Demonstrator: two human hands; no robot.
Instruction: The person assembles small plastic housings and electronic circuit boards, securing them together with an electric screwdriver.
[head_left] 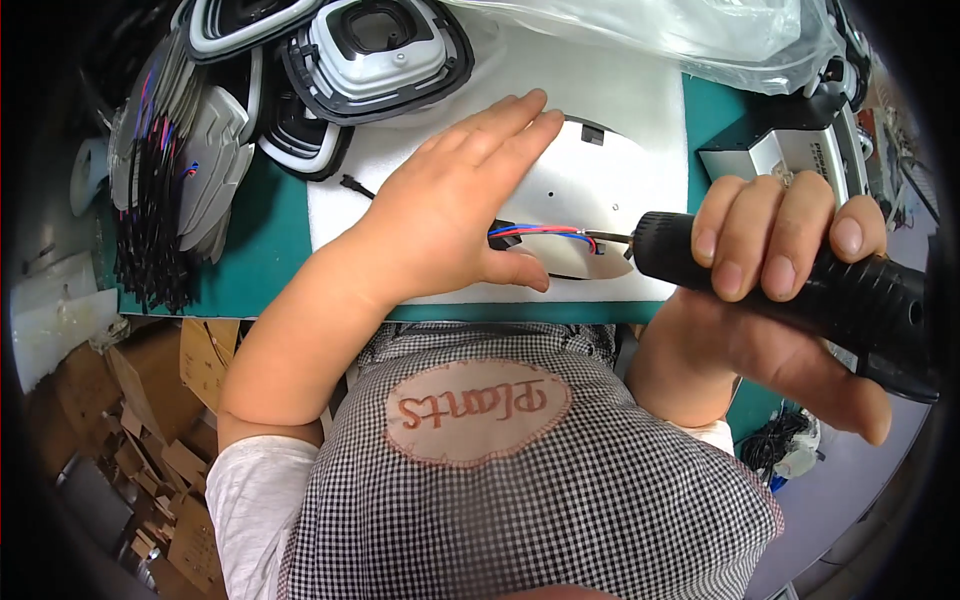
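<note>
A rounded silver metal plate [580, 185] lies on the white foam sheet in front of me. My left hand [450, 190] rests across its left part, palm down with fingers stretched out and the thumb apart. Red, blue and black wires [545, 231] come out beside that thumb and run over the plate. In my right hand [775, 250] is a black electric screwdriver [665, 252], held level with the fingers wrapped over its body. Its thin bit [615, 237] points left and reaches the wires near the plate's right edge. Whether the bit touches a screw I cannot tell.
White and black framed housings [385, 60] are piled at the back left. Beside them stands a stack of grey plates [215, 170] with hanging black cables [150, 230]. A clear plastic bag [690, 35] lies at the back, with a silver-black box [785, 150] at right.
</note>
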